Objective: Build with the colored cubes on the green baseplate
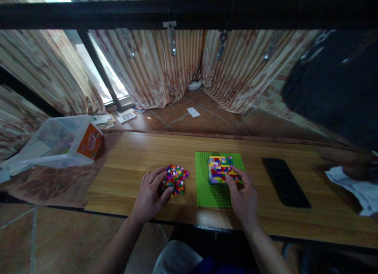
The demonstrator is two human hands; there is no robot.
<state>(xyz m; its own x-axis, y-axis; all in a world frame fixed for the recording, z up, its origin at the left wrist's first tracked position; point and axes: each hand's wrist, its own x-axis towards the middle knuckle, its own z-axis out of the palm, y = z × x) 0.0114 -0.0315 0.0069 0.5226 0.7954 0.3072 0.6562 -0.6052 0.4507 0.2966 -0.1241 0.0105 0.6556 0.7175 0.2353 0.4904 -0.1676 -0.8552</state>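
A loose pile of small multicoloured toy bricks [176, 180] lies on the wooden table. My left hand [152, 193] rests at the pile's left side, thumb and index finger apart, with bricks between and beside them. To the right, a green studded baseplate [205, 197] carries a block built of rows of colourful bricks [217, 171]. My right hand [243, 193] reaches over the plate's right part. Its thumb and index fingertips come close together on the block's top right, and whatever is pinched there is too small to make out.
A black phone-like slab [286, 182] lies right of the baseplate, with a white cloth [352, 189] farther right near another person's hand [373, 167]. At left stands a clear plastic bin [59, 142] with an orange label. A dark bar with hanging clips [173, 39] crosses above.
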